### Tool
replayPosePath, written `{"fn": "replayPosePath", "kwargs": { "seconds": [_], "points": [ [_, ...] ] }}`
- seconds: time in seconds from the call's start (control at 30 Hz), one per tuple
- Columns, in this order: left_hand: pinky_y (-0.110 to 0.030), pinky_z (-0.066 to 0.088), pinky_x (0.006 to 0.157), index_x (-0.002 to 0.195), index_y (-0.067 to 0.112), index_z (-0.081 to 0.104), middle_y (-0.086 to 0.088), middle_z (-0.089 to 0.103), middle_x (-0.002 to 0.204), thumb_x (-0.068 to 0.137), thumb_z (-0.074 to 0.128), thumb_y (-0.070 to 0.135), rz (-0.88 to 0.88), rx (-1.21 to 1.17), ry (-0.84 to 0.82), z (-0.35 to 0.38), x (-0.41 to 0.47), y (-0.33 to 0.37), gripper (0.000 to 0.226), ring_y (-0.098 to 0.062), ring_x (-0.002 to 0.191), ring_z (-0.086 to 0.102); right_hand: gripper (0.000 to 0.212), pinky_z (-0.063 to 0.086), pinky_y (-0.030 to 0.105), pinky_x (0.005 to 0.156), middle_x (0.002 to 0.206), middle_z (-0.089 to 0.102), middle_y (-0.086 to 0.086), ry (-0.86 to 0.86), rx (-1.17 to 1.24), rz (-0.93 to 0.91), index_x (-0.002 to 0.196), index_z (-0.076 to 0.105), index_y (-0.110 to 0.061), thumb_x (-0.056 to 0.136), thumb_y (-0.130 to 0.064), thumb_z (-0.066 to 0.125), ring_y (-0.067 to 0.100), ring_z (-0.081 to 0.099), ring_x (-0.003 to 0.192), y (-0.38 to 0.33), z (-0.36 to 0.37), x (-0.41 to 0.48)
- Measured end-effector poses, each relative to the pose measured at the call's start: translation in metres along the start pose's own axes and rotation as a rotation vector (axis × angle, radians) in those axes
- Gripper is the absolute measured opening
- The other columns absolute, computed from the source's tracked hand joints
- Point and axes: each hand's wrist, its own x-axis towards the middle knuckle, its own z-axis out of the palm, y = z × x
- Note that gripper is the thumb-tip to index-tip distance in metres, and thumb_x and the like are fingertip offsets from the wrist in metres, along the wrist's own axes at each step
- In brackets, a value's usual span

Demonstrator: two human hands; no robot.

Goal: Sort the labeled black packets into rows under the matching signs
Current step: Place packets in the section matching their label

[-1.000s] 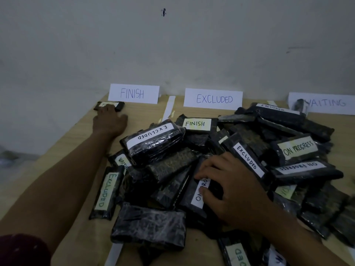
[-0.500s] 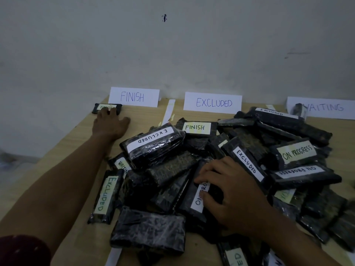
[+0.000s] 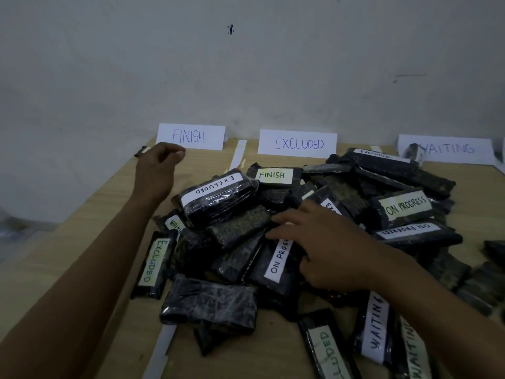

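Nearest me, at the near right of the table [image 3: 82, 242], lie a WAITING packet [image 3: 374, 326] and a near EXCLUDED packet [image 3: 328, 348]. A packet with no label showing [image 3: 210, 299] sits to their left, and a white tape strip [image 3: 161, 348] runs out from under it toward me.

Beyond these, my right hand [image 3: 322, 242] rests on the pile [image 3: 246, 228]. Its fingers are straight and spread, gripping nothing, and the fingertips lie across an ON PROGRESS packet [image 3: 276, 258]. At the pile's left edge lies a green-labelled EXCLUDED packet [image 3: 154, 262]. Farther in, a FINISH packet [image 3: 273, 175] sits on top of the heap.

At the far left, my left hand [image 3: 161, 165] is just in front of the FINISH sign [image 3: 191, 136], fingers loosely curled and empty. A small black packet [image 3: 140, 151] peeks out on its far left side. I cannot tell whether my hand touches it.

Against the wall [image 3: 246, 77], right of the FINISH sign, stand the EXCLUDED sign [image 3: 297, 143] and the WAITING sign [image 3: 448, 149].
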Motion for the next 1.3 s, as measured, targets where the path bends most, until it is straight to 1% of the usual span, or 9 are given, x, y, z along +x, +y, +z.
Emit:
{"fn": "replayPosePath", "kwargs": {
  "seconds": [0.13, 0.27, 0.43, 0.6, 0.77, 0.9, 1.03, 1.17, 1.3],
  "points": [
    [-0.033, 0.048, 0.082, 0.087, 0.024, 0.067, 0.001, 0.070, 0.090, 0.085, 0.059, 0.016, 0.129, -0.084, -0.103, 0.000, -0.038, 0.047, 0.012, -0.020, 0.093, 0.064, 0.075, 0.037, 0.033, 0.093, 0.139, 0.034, -0.008, -0.048, -0.125, -0.047, 0.141, 0.035, -0.039, 0.071, -0.030, 0.062, 0.014, 0.027, 0.110, 0.000, -0.004, 0.005],
    [-0.017, 0.046, 0.081, 0.090, 0.024, 0.068, 0.008, 0.070, 0.093, 0.084, 0.059, 0.020, 0.268, 0.004, -0.127, 0.007, -0.071, 0.077, 0.011, -0.006, 0.089, 0.064, 0.078, 0.027, 0.031, 0.078, 0.117, 0.038, -0.001, -0.035, -0.205, -0.081, 0.139, 0.038, -0.036, 0.066, -0.034, 0.065, 0.013, 0.020, 0.096, 0.000, -0.003, 0.008],
    [-0.014, 0.045, 0.080, 0.092, 0.021, 0.067, 0.011, 0.068, 0.095, 0.084, 0.060, 0.018, 0.432, 0.071, -0.162, 0.021, -0.097, 0.096, 0.012, -0.001, 0.090, 0.062, 0.083, 0.030, 0.035, 0.085, 0.127, 0.039, 0.001, -0.040, -0.217, -0.101, 0.135, 0.038, -0.035, 0.054, -0.042, 0.053, 0.022, 0.028, 0.115, 0.001, 0.001, 0.008],
    [-0.011, 0.044, 0.077, 0.091, 0.019, 0.068, 0.011, 0.067, 0.094, 0.083, 0.061, 0.018, 0.404, 0.065, -0.223, 0.035, -0.112, 0.097, 0.010, 0.002, 0.086, 0.060, 0.085, 0.027, 0.034, 0.079, 0.117, 0.039, 0.001, 0.000, -0.214, -0.119, 0.134, 0.034, -0.032, 0.051, -0.041, 0.052, 0.020, 0.029, 0.106, 0.001, 0.000, 0.011],
    [-0.010, 0.043, 0.074, 0.088, 0.023, 0.068, 0.014, 0.068, 0.092, 0.082, 0.061, 0.022, 0.343, 0.035, -0.236, 0.036, -0.116, 0.099, 0.010, 0.001, 0.085, 0.060, 0.046, 0.032, 0.031, 0.075, 0.104, 0.043, -0.001, 0.172, -0.153, -0.152, 0.100, 0.052, -0.025, 0.058, -0.032, 0.070, 0.017, 0.030, 0.099, 0.009, 0.004, 0.000],
    [-0.008, 0.042, 0.069, 0.088, 0.019, 0.070, 0.010, 0.069, 0.090, 0.087, 0.064, 0.010, 0.279, 0.002, -0.250, 0.041, -0.115, 0.099, 0.011, -0.004, 0.078, 0.063, 0.074, 0.042, 0.037, 0.089, 0.128, 0.047, 0.000, 0.098, -0.118, -0.139, 0.131, 0.042, -0.023, 0.063, -0.029, 0.070, 0.020, 0.041, 0.109, 0.008, 0.009, 0.000],
    [-0.010, 0.045, 0.070, 0.089, 0.013, 0.070, 0.002, 0.071, 0.088, 0.088, 0.061, 0.003, 0.205, -0.092, -0.282, 0.044, -0.116, 0.099, 0.014, -0.004, 0.079, 0.065, 0.070, 0.047, 0.037, 0.080, 0.124, 0.058, -0.003, 0.110, -0.140, -0.160, 0.131, 0.050, -0.025, 0.062, -0.031, 0.059, 0.020, 0.042, 0.096, 0.007, 0.015, 0.004],
    [-0.025, 0.050, 0.084, 0.088, 0.014, 0.071, 0.003, 0.072, 0.088, 0.089, 0.059, 0.002, 0.176, -0.146, -0.266, 0.040, -0.114, 0.097, 0.017, -0.018, 0.090, 0.067, 0.048, 0.045, 0.036, 0.087, 0.112, 0.066, -0.002, 0.256, -0.019, -0.199, 0.121, 0.063, -0.023, 0.074, -0.023, 0.054, 0.019, 0.047, 0.103, 0.013, 0.012, -0.009],
    [-0.039, 0.049, 0.090, 0.087, 0.016, 0.071, -0.001, 0.072, 0.089, 0.089, 0.060, 0.007, 0.140, -0.190, -0.260, 0.038, -0.112, 0.098, 0.014, -0.025, 0.094, 0.066, 0.036, 0.040, 0.034, 0.084, 0.111, 0.062, 0.003, 0.635, -0.060, -0.265, 0.114, 0.070, -0.023, 0.080, -0.020, 0.059, 0.024, 0.049, 0.101, 0.018, 0.016, -0.022]
  ]
}}
